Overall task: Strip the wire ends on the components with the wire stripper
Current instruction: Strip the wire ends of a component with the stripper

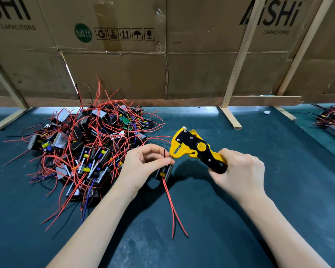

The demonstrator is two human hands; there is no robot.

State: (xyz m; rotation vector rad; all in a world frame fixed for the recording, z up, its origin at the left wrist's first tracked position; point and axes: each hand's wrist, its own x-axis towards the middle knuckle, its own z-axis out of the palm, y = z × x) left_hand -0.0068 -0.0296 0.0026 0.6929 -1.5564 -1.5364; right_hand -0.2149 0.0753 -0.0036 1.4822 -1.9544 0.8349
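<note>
My right hand (238, 171) grips the handles of a yellow and black wire stripper (191, 146), its jaws pointing left. My left hand (145, 163) pinches a short red wire (172, 156) whose tip sits in the stripper's jaws. A small black component (163, 174) with a yellow part hangs just below my left fingers. Two long red wires (172, 207) trail down from it over the mat. A thin black wire sticks up beside my left fingertips.
A big heap of components (89, 147) with tangled red wires lies left of my hands on the dark green mat (240, 229). A smaller heap (333, 122) sits at the far right edge. Cardboard panels (162, 55) on wooden struts close off the back.
</note>
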